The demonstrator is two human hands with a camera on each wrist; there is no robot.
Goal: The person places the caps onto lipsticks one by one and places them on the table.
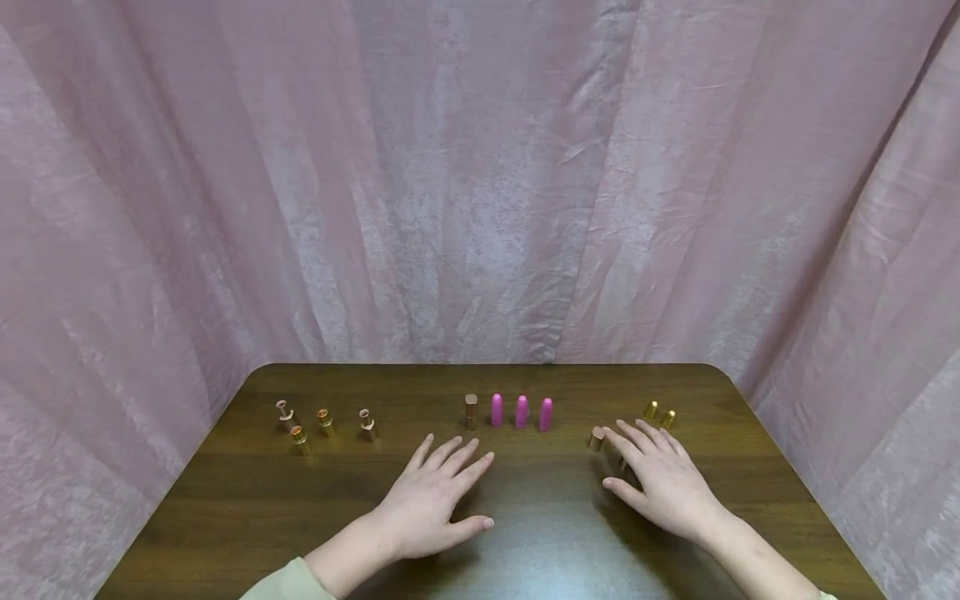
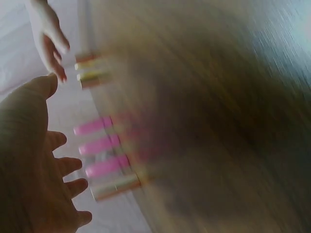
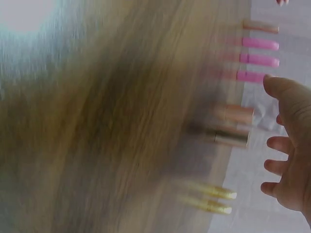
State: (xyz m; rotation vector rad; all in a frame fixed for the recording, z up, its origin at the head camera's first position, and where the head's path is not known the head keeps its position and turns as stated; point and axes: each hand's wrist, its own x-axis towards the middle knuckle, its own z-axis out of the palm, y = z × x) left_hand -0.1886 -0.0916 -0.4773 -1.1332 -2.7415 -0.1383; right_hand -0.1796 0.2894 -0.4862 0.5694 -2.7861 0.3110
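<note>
My left hand (image 1: 427, 508) hovers palm down with fingers spread, nearest a rose-gold capped lipstick tube (image 1: 471, 412). To the right of that tube stand three pink bullet-shaped lipstick tubes (image 1: 521, 412). With its fingers also spread and nothing in them, my right hand (image 1: 670, 483) is over the right side of the table. Beside its index fingertip is a rose-gold cap-like cylinder (image 1: 596, 439); a second one is mostly hidden behind that hand. Past its fingertips stand two small gold round-topped pieces (image 1: 668, 419), also visible in the right wrist view as gold pieces (image 3: 214, 208).
Several uncapped lipstick bases, gold (image 1: 326, 422) and rose-gold (image 1: 367, 425), stand at the left of the brown wooden table (image 1: 540, 533). A pink curtain (image 1: 480, 183) hangs behind the table's back edge and along both sides.
</note>
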